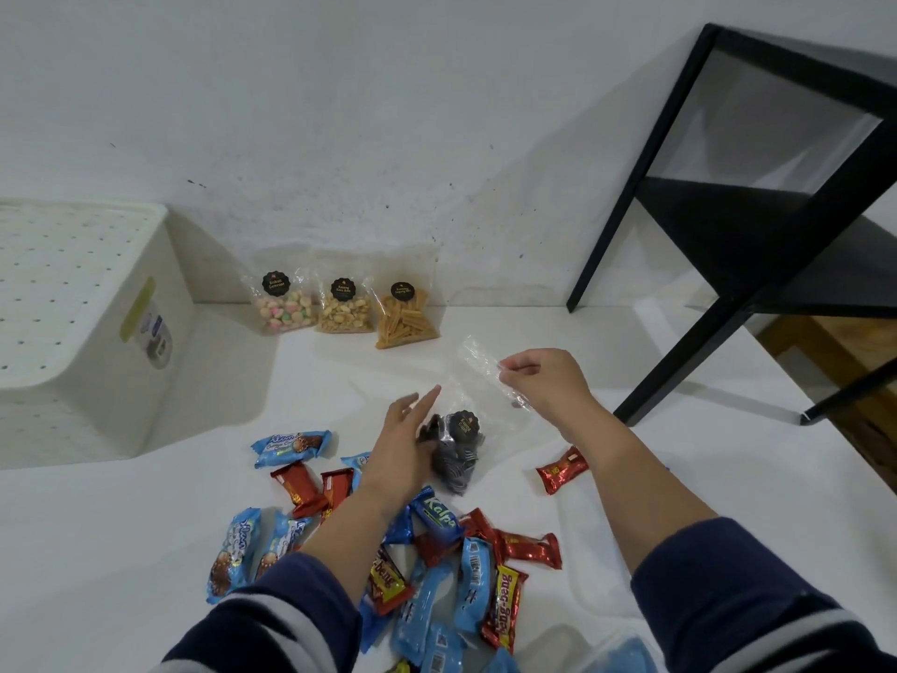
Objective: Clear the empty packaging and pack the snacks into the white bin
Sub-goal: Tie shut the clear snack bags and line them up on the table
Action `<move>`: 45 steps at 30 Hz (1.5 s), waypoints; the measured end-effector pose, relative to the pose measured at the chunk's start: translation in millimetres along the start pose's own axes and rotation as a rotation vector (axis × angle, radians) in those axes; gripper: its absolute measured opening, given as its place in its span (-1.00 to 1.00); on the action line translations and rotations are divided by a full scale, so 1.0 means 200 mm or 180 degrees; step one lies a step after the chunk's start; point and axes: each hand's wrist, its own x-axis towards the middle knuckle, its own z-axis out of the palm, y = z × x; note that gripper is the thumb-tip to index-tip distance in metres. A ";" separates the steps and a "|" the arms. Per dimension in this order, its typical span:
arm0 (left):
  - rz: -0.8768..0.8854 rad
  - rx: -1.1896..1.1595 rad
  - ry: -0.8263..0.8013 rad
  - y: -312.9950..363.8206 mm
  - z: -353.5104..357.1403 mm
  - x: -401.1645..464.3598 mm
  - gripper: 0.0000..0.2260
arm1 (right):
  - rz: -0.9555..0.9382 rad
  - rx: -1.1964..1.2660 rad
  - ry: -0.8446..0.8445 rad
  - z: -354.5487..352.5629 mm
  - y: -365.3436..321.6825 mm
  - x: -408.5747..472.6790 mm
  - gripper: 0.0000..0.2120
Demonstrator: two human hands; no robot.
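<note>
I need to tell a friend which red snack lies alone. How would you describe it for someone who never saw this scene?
Start at the black table frame on the right. On the white surface before it, beside the right hand's forearm, lies one red wrapped snack. Unlike the other red bars, heaped with blue ones, it lies by itself.

You've got a black-framed table [757, 225] up-right of the grip, speckled white wall [388, 114] behind, glossy white floor [121, 551] below.
</note>
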 end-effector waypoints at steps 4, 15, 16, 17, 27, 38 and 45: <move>-0.0095 -0.0935 0.0524 0.23 -0.01 0.06 -0.92 | -0.0157 0.0293 -0.0154 0.04 -0.01 -0.05 -0.90; -0.0645 -0.1922 0.0549 0.40 -0.09 0.06 -0.85 | -0.0139 0.0781 -0.0331 0.08 0.00 -0.14 -0.93; -0.0608 -0.1900 0.0514 0.40 -0.09 0.05 -0.85 | -0.0095 0.0791 -0.0311 0.09 0.01 -0.14 -0.92; -0.0572 -0.1898 0.0486 0.39 -0.09 0.05 -0.86 | -0.0059 0.0768 -0.0279 0.08 0.01 -0.14 -0.92; -0.0304 -0.1638 0.0746 0.32 -0.06 0.07 -0.87 | 0.0039 0.0863 -0.0198 0.06 0.02 -0.15 -0.84; -0.0220 0.0211 -0.0102 0.03 -0.04 0.08 -0.57 | 0.0682 0.1407 -0.0654 0.32 0.28 -0.15 -0.17; -0.0307 -0.0016 -0.0100 0.07 -0.02 0.24 -0.45 | 0.0198 0.0989 -0.0288 0.39 0.30 0.05 -0.24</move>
